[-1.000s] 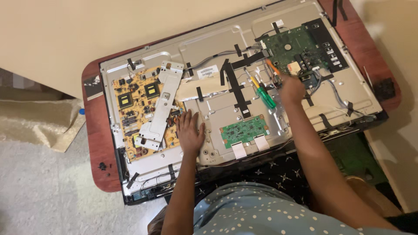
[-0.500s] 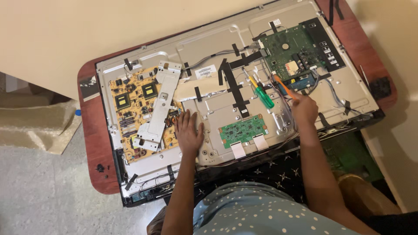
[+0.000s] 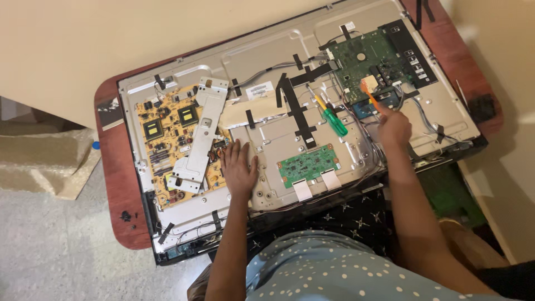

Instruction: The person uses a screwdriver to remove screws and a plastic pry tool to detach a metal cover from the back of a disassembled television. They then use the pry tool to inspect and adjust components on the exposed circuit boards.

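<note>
Right hand (image 3: pixel 394 129) closed on orange-handled tool (image 3: pixel 370 92), tip apparently at the green main board (image 3: pixel 374 61) just beyond its fingers, could slip and scratch traces; left hand (image 3: pixel 239 170) flat, open, empty on metal panel (image 3: pixel 278 139).

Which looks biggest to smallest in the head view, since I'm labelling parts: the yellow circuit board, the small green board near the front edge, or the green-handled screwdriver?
1. Yellow circuit board, clearly the largest, though a metal bracket covers part of it.
2. Small green board.
3. Green-handled screwdriver, the smallest in area, though about as long as the small board is wide.
</note>
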